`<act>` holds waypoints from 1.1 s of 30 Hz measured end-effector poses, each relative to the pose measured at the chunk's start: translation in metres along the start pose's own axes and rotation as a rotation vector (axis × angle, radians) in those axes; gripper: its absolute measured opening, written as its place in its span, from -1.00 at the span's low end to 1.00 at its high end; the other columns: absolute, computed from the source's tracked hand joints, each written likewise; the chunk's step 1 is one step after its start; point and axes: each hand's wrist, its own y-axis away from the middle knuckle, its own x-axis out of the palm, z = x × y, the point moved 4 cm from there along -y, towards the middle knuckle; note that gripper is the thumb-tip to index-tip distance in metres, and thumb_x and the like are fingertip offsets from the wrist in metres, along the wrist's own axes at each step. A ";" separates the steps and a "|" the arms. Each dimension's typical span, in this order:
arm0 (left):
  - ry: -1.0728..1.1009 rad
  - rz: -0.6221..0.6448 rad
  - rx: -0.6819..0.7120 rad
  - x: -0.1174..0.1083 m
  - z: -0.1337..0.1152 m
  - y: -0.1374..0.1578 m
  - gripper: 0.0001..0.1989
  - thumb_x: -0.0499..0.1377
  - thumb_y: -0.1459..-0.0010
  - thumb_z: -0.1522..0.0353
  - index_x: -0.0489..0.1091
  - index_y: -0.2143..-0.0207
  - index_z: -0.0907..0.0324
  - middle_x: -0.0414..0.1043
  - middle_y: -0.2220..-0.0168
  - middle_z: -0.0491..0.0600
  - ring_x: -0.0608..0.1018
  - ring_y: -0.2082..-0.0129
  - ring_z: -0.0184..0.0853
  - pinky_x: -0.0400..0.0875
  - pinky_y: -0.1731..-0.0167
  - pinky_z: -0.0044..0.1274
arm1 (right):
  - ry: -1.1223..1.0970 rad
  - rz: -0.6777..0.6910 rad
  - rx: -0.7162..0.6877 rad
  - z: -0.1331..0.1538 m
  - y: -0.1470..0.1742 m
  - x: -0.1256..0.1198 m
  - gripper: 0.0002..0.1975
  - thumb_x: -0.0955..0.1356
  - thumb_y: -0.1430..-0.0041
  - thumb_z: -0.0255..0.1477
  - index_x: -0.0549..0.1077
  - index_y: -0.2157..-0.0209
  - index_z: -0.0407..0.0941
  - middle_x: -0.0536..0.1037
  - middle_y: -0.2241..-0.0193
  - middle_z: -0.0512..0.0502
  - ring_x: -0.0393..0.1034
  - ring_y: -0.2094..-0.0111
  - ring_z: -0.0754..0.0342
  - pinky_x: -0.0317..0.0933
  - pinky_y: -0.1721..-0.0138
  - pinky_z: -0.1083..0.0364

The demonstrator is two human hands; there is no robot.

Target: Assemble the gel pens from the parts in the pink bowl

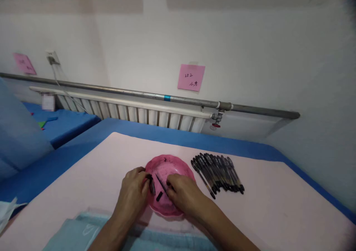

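My left hand [135, 186] is at the left rim of a pink scalloped plate [160, 210], fingers closed around small dark pen parts [152, 187] that are partly hidden by the fingertips. My right hand [183, 192] reaches over the plate's right side. It pinches the lower end of a thin dark rod, which looks like a pen refill [161, 182], pointing up and left. A short black pen cap [159, 196] lies on the plate between my hands. Dark marks and tiny bits show on the plate's far part.
Several black capped pens [218, 173] lie side by side right of the plate. Pale pink paper [278, 202] covers the blue table [172, 134]. Light blue cloth [75, 230] lies at the near edge. A radiator [155, 116] and pipe run along the wall behind.
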 end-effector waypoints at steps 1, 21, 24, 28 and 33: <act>0.004 -0.001 -0.011 0.001 -0.001 0.000 -0.75 -0.01 -0.12 0.42 0.48 0.33 0.18 0.46 0.18 0.09 0.44 0.16 -0.17 0.31 0.13 -0.31 | 0.005 0.023 0.012 0.001 -0.002 0.001 -0.85 0.24 -0.02 -0.54 0.43 0.36 -0.17 0.52 0.38 -0.13 0.37 0.37 0.05 0.01 0.44 0.14; 0.793 0.106 -0.453 0.000 -0.015 0.007 -0.80 0.13 -0.03 0.24 0.42 0.36 0.19 0.38 0.55 -0.10 0.38 0.59 -0.40 0.26 0.56 -0.56 | -0.426 -0.037 0.127 -0.005 -0.018 -0.006 -0.88 0.26 0.14 -0.61 0.32 0.47 -0.15 0.43 0.52 -0.01 0.28 0.49 0.14 0.05 0.50 0.19; 1.060 0.236 -0.573 0.010 -0.020 0.011 -0.76 0.19 0.04 0.21 0.39 0.43 0.23 0.25 0.68 -0.18 0.20 0.75 -0.50 0.09 0.73 -0.61 | -0.824 -0.052 0.093 0.008 -0.014 -0.009 -0.83 0.24 0.22 -0.67 0.26 0.53 -0.12 0.29 0.61 0.12 0.16 0.57 0.21 0.02 0.57 0.22; 1.251 0.194 -0.578 0.012 -0.024 0.010 -0.80 0.27 0.14 0.30 0.37 0.52 0.25 0.35 0.63 -0.14 0.34 0.65 -0.49 0.21 0.63 -0.63 | -0.902 -0.118 0.062 0.019 -0.011 -0.007 -0.84 0.25 0.23 -0.66 0.26 0.55 -0.12 0.26 0.63 0.14 0.14 0.58 0.23 0.00 0.58 0.23; 1.263 0.255 -0.559 0.009 -0.027 0.008 -0.80 0.30 0.18 0.33 0.39 0.53 0.27 0.37 0.62 -0.12 0.39 0.65 -0.47 0.29 0.60 -0.60 | -0.861 -0.146 0.067 0.021 -0.009 -0.004 -0.87 0.27 0.18 -0.63 0.28 0.54 -0.12 0.29 0.63 0.14 0.15 0.58 0.24 0.01 0.59 0.24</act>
